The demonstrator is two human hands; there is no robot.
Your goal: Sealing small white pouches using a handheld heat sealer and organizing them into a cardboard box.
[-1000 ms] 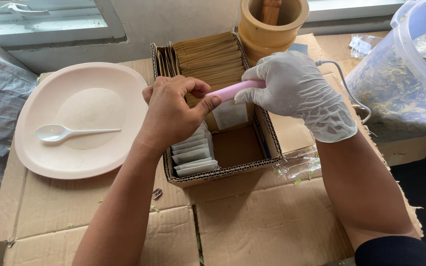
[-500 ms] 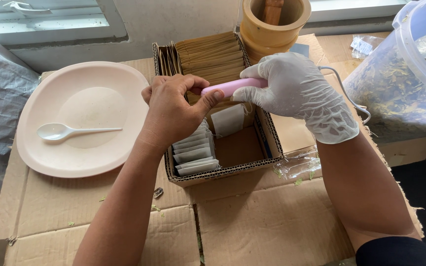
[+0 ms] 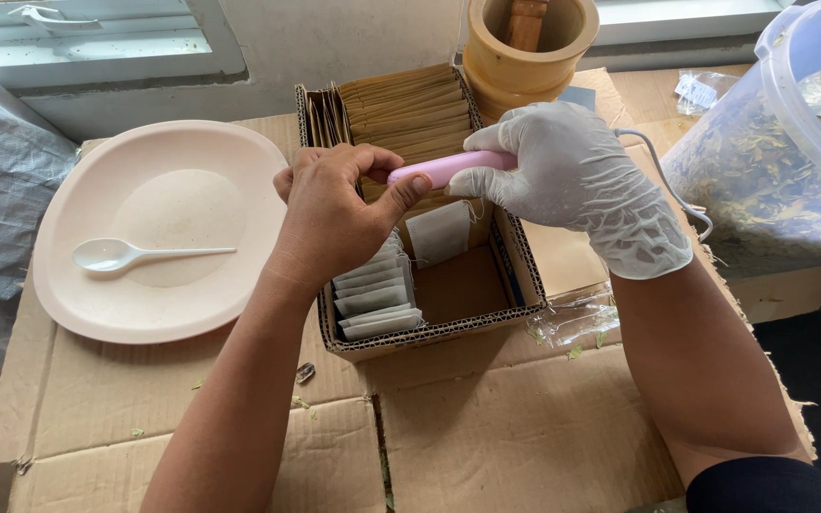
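Two hands over box (image 3: 429,313): right (image 3: 572,180) w/ glove grips pink sealer (image 3: 448,168), left (image 3: 334,214) fingers pinch its tip; several sachets (image 3: 372,294) done, box part-filled.

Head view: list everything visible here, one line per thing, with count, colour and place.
plate: one, pale pink, left on the cardboard.
spoon: one, white, lying on the plate.
cardboard box: one, brown, centre, open.
filled sachets: a stack, white, front left in the box.
brown envelopes: a stack, brown, back of the box.
pink tool: one, pink, held over the box, a white sachet hanging under it.
mortar: one, yellowish wood, behind the box.
tub of dried leaves: one, clear, right.
left hand: bare, at the tool's end.
right hand: white glove, gripping the tool.
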